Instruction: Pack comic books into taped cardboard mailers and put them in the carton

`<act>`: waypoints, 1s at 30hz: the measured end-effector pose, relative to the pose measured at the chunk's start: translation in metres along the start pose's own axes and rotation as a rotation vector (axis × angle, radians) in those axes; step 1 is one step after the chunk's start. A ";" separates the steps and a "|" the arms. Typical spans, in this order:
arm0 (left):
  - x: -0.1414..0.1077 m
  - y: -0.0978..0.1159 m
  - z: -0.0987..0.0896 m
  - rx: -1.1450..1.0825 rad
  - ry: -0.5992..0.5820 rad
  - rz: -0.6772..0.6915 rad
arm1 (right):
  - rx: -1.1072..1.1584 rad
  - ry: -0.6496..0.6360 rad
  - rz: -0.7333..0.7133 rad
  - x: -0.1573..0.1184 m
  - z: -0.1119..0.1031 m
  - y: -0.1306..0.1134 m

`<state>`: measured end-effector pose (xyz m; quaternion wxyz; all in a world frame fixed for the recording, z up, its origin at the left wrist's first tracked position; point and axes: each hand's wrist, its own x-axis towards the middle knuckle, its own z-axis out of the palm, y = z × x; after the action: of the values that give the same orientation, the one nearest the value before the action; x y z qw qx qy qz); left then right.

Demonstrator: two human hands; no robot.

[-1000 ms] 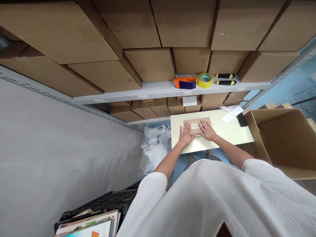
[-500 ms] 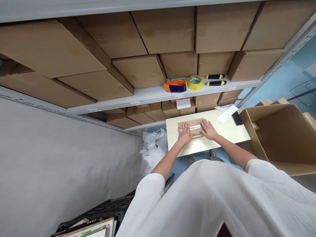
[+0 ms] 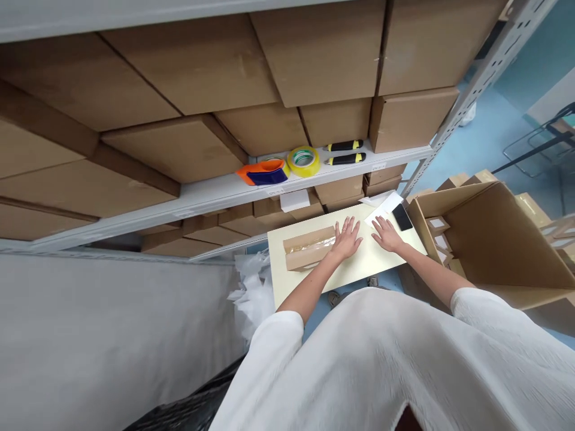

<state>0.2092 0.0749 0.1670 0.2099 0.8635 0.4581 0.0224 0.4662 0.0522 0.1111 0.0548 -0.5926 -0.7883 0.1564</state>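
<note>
A small cardboard box [image 3: 305, 258] with clear tape along its top lies on the left half of a pale board [image 3: 281, 287]. My left hand [image 3: 345, 238] has its fingers spread near the box's right end; whether it touches the box I cannot tell. To the right, my right hand [image 3: 387, 234] is spread open over the board, holding nothing. Just beyond its fingers lie white paper sheets [image 3: 384, 207]. A black flat object [image 3: 402, 216], like a phone, sits beside them near the board's right end.
On the shelf edge [image 3: 332, 173] rest an orange and blue tape dispenser [image 3: 265, 172], a yellow tape roll [image 3: 303, 161] and two utility knives [image 3: 345, 158]. Cardboard boxes [image 3: 323, 54] fill the shelves. A large open carton [image 3: 516, 239] with small boxes inside stands at right. Crumpled white wrapping [image 3: 254, 287] lies left.
Both hands have come off the top of the taped box and shifted right of it. The camera view has turned to the right, showing more inside the large carton.
</note>
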 end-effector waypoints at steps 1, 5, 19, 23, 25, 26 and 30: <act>0.008 0.006 0.004 -0.002 -0.011 0.001 | 0.000 -0.007 0.011 -0.002 -0.001 0.011; 0.036 0.024 0.021 -0.029 -0.064 0.002 | -0.014 -0.084 0.089 -0.003 -0.008 0.051; 0.124 0.059 0.052 -0.181 -0.249 -0.068 | 0.040 -0.163 0.363 0.078 -0.041 0.145; 0.136 0.062 0.053 -0.192 -0.285 -0.085 | 0.036 -0.204 0.446 0.107 -0.036 0.165; 0.139 0.063 0.053 -0.199 -0.288 -0.090 | 0.039 -0.223 0.486 0.119 -0.031 0.174; 0.140 0.062 0.053 -0.201 -0.290 -0.094 | 0.042 -0.234 0.498 0.124 -0.028 0.178; 0.142 0.059 0.057 -0.216 -0.297 -0.128 | 0.071 -0.250 0.526 0.133 -0.020 0.188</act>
<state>0.3507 0.1401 0.1161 0.3678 0.7989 0.4707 -0.0697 0.6050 0.2295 0.0582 -0.0643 -0.7506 -0.6020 0.2645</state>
